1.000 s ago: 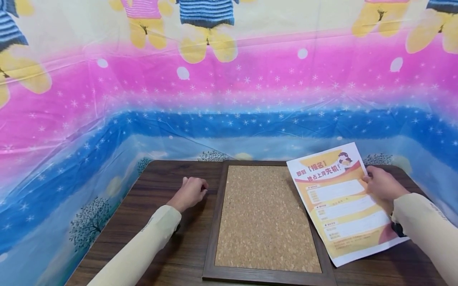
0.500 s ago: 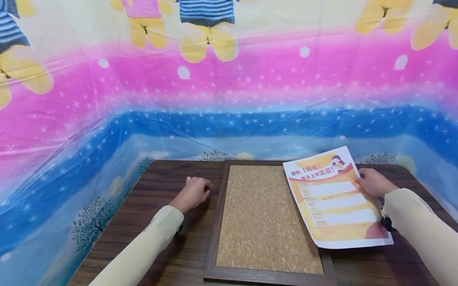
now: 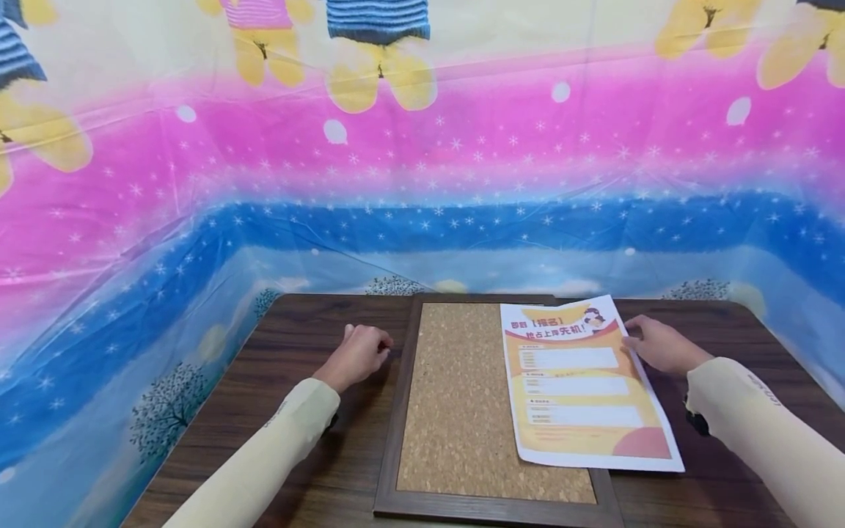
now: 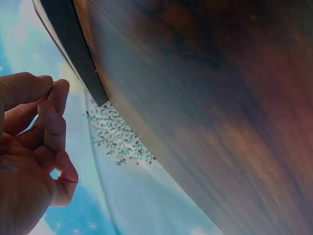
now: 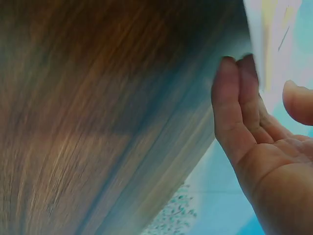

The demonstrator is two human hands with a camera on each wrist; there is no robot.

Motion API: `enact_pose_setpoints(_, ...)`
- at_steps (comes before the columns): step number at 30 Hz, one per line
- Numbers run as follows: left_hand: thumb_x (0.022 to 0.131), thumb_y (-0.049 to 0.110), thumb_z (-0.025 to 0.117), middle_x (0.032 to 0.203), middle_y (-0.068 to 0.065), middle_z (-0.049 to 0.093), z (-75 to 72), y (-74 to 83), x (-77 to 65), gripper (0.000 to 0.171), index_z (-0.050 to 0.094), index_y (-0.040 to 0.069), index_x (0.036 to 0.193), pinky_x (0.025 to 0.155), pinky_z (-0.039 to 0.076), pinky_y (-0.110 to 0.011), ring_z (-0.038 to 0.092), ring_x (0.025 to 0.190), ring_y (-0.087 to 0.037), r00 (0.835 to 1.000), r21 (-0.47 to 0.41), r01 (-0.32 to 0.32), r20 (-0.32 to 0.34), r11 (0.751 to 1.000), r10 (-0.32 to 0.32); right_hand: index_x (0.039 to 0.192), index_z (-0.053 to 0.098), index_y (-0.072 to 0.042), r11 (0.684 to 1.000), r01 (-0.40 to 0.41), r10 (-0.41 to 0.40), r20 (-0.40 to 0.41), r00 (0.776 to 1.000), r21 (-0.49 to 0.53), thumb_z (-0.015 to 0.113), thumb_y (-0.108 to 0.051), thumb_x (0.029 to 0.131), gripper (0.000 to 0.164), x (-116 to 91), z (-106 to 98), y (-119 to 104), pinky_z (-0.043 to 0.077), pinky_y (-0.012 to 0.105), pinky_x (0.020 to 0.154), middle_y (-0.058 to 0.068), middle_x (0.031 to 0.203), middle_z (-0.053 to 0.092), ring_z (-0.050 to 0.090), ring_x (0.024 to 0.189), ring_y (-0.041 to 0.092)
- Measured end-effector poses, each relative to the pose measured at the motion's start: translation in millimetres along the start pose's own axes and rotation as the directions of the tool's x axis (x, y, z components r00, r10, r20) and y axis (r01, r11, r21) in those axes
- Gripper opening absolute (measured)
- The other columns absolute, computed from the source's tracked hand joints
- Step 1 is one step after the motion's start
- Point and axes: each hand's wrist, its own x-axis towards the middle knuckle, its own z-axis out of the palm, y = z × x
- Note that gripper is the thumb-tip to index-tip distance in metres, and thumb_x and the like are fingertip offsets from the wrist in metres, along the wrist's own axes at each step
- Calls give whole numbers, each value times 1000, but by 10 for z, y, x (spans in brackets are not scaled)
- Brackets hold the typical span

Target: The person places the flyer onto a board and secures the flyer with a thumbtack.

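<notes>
Backdrop (image 3: 422,227): bright, evenly lit beyond my left fingers (image 3: 378,341)
Bench (image 3: 277,352): dim, shadowed just below them
Paper (image 5: 256,44): pale, blurred beside my right fingers (image 5: 227,98)

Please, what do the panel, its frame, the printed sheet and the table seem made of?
Panel: matte cork, by its speckled granules.
Frame: satin brown, grained; perhaps wood or imitation.
Printed sheet: smooth, thin paper, its lower edge curling.
Table: streaky grain, faint sheen; wood or laminate.

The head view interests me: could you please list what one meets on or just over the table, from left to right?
Left sleeve, left hand, framed cork board, printed sheet, right hand, right sleeve.
</notes>
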Motion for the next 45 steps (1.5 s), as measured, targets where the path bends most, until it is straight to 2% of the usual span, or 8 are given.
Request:
enact_pose_setpoints(7, 80, 11, 60, 85, 1, 64, -1, 28, 36, 14, 68, 9, 91, 71, 27, -34, 57, 73, -9, 997, 19, -50, -51, 999, 50, 131, 22, -3, 989, 85, -89, 31, 995, 122, 39, -9, 91, 44, -88, 136, -187, 46, 34, 58, 22, 105, 50, 56, 69, 19)
enact_pose_setpoints(12, 80, 12, 61, 85, 1, 64, -11, 63, 55, 13, 68, 9, 91, 72, 28, -35, 56, 72, -7, 993, 2, -83, -80, 997, 83, 126, 35, -5, 986, 149, -151, 27, 988, 68, 45, -6, 88, 39, -122, 183, -298, 43, 33, 53, 13, 92, 53, 52, 59, 19)
enact_pose_setpoints(16, 80, 13, 61, 85, 2, 64, -26, 92, 62, 13, 68, 9, 90, 71, 27, -35, 56, 71, -7, 993, 1, -92, -74, 996, 92, 117, 47, -6, 986, 162, -165, 61, 984, 43, 49, -7, 86, 31, -144, 220, -354, 41, 32, 49, 14, 95, 51, 50, 56, 20)
enact_pose_setpoints(19, 80, 13, 61, 83, 3, 64, -42, 108, 64, 12, 68, 10, 89, 70, 26, -34, 56, 69, -6, 993, 12, -93, -69, 996, 94, 114, 52, -7, 986, 169, -169, 80, 982, 17, 53, -7, 84, 30, -147, 267, -375, 41, 32, 50, 16, 102, 50, 50, 64, 21)
enact_pose_setpoints(24, 81, 15, 61, 83, 4, 64, -55, 127, 70, 13, 68, 11, 90, 70, 25, -33, 55, 68, -5, 994, 30, -91, -59, 995, 93, 114, 55, -10, 970, 233, -228, 70, 971, -76, 62, -13, 78, 36, -158, 360, -411, 40, 39, 68, 16, 109, 48, 46, 91, 26)
enact_pose_setpoints(26, 81, 15, 61, 84, 4, 64, -53, 135, 72, 13, 68, 11, 91, 70, 24, -33, 55, 68, -5, 994, 31, -88, -58, 996, 90, 114, 54, -9, 962, 254, -249, 61, 966, -94, 64, -16, 77, 39, -176, 388, -443, 38, 42, 71, 15, 108, 48, 46, 93, 27)
enact_pose_setpoints(37, 81, 13, 60, 83, 5, 63, -50, 218, 120, 14, 68, 13, 92, 69, 22, -33, 51, 64, -4, 997, 53, -49, -56, 997, 52, 119, 52, -9, 938, 316, -312, 47, 949, -142, 69, -21, 72, 51, -167, 540, -649, 39, 38, 68, 15, 109, 44, 46, 88, 23)
enact_pose_setpoints(45, 80, 11, 58, 76, 8, 60, -29, 299, 158, 16, 67, 14, 92, 68, 21, -35, 45, 58, -4, 994, 53, -67, -82, 996, 71, 117, 54, -9, 927, 349, -348, 35, 937, -138, 72, -23, 70, 53, -179, 616, -747, 36, 31, 60, 6, 93, 44, 43, 76, 18)
